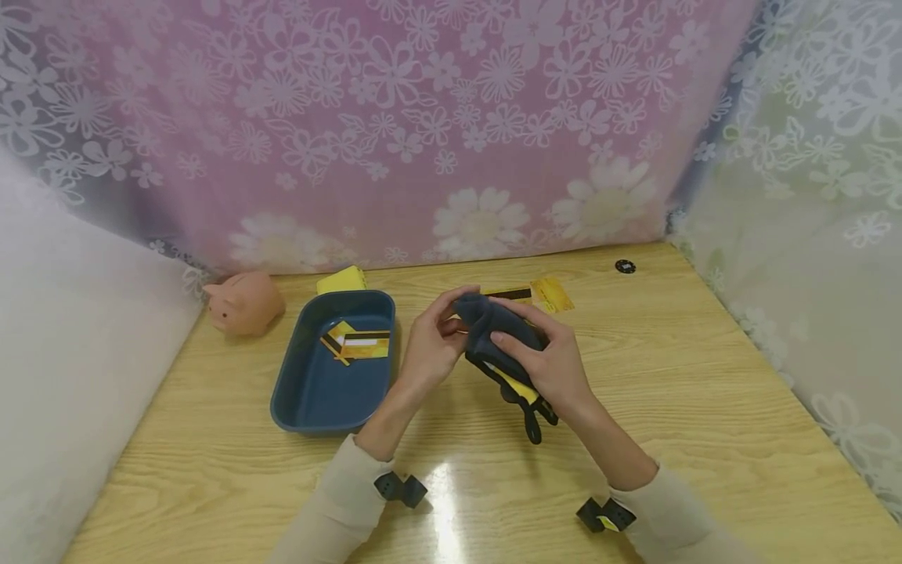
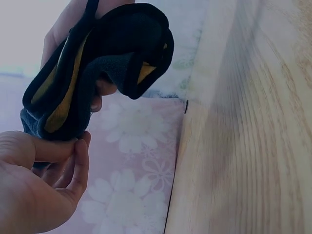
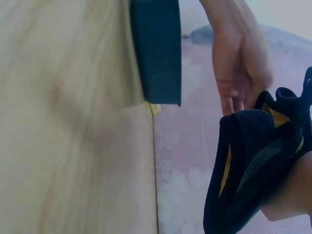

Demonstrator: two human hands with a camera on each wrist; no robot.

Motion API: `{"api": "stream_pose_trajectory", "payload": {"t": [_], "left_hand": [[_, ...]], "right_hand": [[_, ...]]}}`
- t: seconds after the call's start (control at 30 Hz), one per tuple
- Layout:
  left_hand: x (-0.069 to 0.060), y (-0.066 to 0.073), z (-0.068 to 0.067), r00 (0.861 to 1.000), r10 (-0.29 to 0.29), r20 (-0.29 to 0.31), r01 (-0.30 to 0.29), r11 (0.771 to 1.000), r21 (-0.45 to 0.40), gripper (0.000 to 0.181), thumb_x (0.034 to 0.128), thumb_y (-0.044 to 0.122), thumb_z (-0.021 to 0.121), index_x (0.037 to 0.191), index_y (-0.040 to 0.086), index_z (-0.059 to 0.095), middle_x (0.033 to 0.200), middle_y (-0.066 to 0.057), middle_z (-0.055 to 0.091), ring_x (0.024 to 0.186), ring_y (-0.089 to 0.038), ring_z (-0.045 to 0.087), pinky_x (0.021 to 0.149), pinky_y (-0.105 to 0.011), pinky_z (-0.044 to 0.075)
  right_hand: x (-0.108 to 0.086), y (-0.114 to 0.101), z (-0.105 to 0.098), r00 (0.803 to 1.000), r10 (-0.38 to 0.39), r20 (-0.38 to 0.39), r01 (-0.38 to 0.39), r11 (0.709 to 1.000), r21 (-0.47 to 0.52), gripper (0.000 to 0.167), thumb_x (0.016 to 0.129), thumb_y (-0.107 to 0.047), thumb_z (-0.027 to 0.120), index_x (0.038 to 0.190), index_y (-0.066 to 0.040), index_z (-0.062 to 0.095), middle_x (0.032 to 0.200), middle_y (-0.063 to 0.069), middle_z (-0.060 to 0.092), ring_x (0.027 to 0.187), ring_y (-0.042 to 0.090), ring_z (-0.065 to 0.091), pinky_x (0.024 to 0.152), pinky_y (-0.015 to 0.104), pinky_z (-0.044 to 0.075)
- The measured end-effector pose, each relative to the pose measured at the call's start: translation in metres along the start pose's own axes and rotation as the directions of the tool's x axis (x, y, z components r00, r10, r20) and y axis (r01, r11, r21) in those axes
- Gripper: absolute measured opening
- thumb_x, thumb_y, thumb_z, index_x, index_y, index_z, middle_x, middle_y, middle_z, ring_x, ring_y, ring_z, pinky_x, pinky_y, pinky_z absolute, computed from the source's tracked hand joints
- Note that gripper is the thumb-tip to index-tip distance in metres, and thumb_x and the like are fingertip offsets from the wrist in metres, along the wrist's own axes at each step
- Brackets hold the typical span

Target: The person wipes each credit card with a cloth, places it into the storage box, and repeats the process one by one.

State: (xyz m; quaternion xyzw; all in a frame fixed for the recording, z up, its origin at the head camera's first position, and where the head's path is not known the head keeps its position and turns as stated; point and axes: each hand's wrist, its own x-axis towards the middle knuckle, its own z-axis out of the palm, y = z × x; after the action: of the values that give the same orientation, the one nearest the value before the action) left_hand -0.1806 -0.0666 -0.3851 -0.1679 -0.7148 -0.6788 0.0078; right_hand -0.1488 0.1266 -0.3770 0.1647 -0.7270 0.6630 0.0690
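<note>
Both hands hold a dark navy fleece piece above the table. It has black edging and a dangling black loop, and yellow shows inside its folds. My left hand pinches its left end between thumb and fingers. My right hand grips the other side, thumb on top. In the left wrist view, the left hand pinches the lower end of the fleece piece, which is folded over itself. The right wrist view has the folded fleece partly hiding the right hand. Its exact kind is unclear.
Left of the hands stands a blue bin holding several yellow cards. Behind it are a pink piggy bank and a yellow object. Beyond the hands lie a striped card, a yellow card and a black chip.
</note>
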Motion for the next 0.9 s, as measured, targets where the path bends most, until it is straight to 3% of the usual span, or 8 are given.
{"api": "stream_pose_trajectory", "payload": {"t": [0.17, 0.43, 0.77, 0.9], "left_hand": [[-0.0006, 0.0019, 0.0015, 1.000, 0.017, -0.003, -0.017, 0.999, 0.028, 0.060, 0.0945, -0.013, 0.064, 0.145, 0.020, 0.062, 0.133, -0.008, 0.070, 0.094, -0.028, 0.074, 0.069, -0.025, 0.055], [0.0007, 0.0012, 0.0029, 1.000, -0.017, -0.011, 0.017, 1.000, 0.011, 0.059, 0.0947, -0.014, 0.064, 0.144, 0.019, 0.063, 0.129, -0.008, 0.072, 0.090, -0.024, 0.074, 0.063, -0.027, 0.049], [0.0007, 0.0014, 0.0008, 0.998, -0.042, -0.036, 0.042, 0.999, -0.010, 0.059, 0.0929, -0.010, 0.071, 0.144, 0.019, 0.064, 0.122, -0.008, 0.073, 0.093, -0.023, 0.073, 0.081, -0.034, 0.062], [-0.0012, 0.0035, -0.0022, 0.997, -0.055, -0.060, 0.054, 0.998, -0.029, 0.059, 0.0918, -0.012, 0.070, 0.141, 0.020, 0.066, 0.121, -0.009, 0.073, 0.089, -0.021, 0.073, 0.082, -0.045, 0.062]], "right_hand": [[-0.0016, 0.0014, 0.0028, 1.000, -0.010, 0.000, 0.010, 1.000, -0.030, 0.042, 0.099, -0.010, 0.073, 0.140, -0.018, 0.068, 0.137, 0.009, 0.065, 0.116, 0.027, 0.068, 0.084, 0.031, 0.063], [-0.0029, 0.0014, 0.0028, 0.999, -0.007, -0.045, 0.004, 0.998, -0.066, 0.042, 0.097, -0.013, 0.076, 0.138, -0.021, 0.070, 0.133, 0.006, 0.066, 0.116, 0.026, 0.067, 0.084, 0.028, 0.062], [0.0002, 0.0000, -0.0001, 0.997, -0.023, -0.079, 0.015, 0.995, -0.103, 0.041, 0.096, -0.014, 0.077, 0.136, -0.023, 0.071, 0.129, 0.005, 0.068, 0.112, 0.025, 0.068, 0.082, 0.025, 0.061], [-0.0005, -0.0014, 0.0005, 0.997, -0.007, -0.074, -0.001, 0.995, -0.102, 0.042, 0.097, -0.014, 0.077, 0.137, -0.023, 0.070, 0.132, 0.006, 0.067, 0.112, 0.027, 0.069, 0.081, 0.026, 0.062]]}}
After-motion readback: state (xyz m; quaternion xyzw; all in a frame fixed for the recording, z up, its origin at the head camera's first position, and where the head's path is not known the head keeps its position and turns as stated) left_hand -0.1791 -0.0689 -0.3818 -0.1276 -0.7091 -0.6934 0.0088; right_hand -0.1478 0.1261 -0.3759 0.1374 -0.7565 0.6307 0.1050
